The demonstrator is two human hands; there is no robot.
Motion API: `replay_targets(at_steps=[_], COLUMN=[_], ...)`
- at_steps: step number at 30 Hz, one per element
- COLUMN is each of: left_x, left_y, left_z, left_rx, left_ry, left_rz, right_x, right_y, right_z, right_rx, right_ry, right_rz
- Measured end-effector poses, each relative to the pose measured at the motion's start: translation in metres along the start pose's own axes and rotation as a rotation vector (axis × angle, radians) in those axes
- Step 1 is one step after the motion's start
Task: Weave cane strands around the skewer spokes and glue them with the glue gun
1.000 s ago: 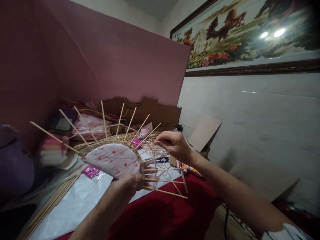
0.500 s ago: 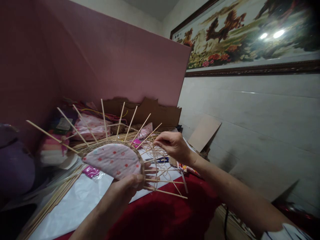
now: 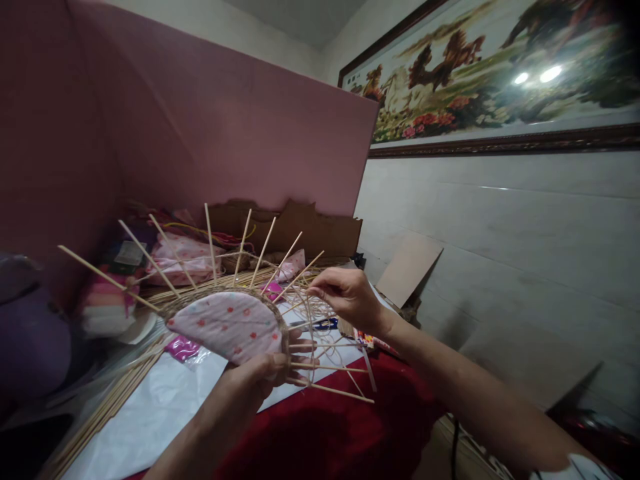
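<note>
A half-round panel (image 3: 227, 325), covered in pale cloth with small red flowers, is edged with twine, and several thin wooden sticks (image 3: 210, 240) fan out from its curved rim. My left hand (image 3: 263, 370) grips its lower right end, thumb on the cloth and fingers behind among the sticks. Twine (image 3: 311, 327) runs from stick to stick, away from the rim. Just right of the panel, my right hand (image 3: 345, 293) is closed in a pinch at the twine, thumb against forefinger. What exactly sits between those fingertips is too fine to make out clearly.
Bundled long sticks (image 3: 100, 413) lie along the left of a white sheet (image 3: 150, 407). Behind are pink flowered cloth (image 3: 183, 257) and torn cardboard (image 3: 285, 230). Blue-handled scissors (image 3: 327, 324) lie beyond the panel; red cloth (image 3: 340, 427) spreads below. A tan board (image 3: 410, 267) leans on the wall.
The view has shifted slightly, so the panel and sticks appear a little lower. Both hands keep nearly the same hold and position.
</note>
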State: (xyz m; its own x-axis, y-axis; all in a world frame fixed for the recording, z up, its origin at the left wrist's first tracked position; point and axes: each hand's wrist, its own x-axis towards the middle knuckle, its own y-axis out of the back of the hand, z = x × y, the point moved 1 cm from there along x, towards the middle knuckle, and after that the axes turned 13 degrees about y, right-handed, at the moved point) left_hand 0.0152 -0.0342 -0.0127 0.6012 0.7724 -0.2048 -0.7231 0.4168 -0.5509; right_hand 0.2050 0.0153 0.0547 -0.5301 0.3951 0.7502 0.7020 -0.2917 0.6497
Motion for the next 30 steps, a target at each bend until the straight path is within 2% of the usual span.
replay_targets(at_steps=[7, 17, 20, 24, 30], left_x=[0.002, 0.005, 0.0, -0.012, -0.032], left_y=[0.006, 0.012, 0.009, -0.004, -0.027], left_z=[-0.003, 0.007, 0.017, 0.037, 0.069], left_rx=[0.002, -0.038, -0.043, -0.019, 0.024], left_ry=[0.011, -0.008, -0.053, -0.134, -0.293], left_rz=[-0.002, -0.166, -0.144, -0.055, -0.012], right_x=[0.0, 0.006, 0.015, 0.034, 0.079], right_y=[0.002, 0.005, 0.007, 0.014, 0.029], right_z=[-0.002, 0.0, 0.006, 0.011, 0.003], right_rx=[-0.011, 0.14, 0.231, 0.343, 0.364], right_ry=[-0.072, -0.137, -0.107, -0.042, 0.061], right_rz=[0.025, 0.066, 0.028, -0.006, 0.012])
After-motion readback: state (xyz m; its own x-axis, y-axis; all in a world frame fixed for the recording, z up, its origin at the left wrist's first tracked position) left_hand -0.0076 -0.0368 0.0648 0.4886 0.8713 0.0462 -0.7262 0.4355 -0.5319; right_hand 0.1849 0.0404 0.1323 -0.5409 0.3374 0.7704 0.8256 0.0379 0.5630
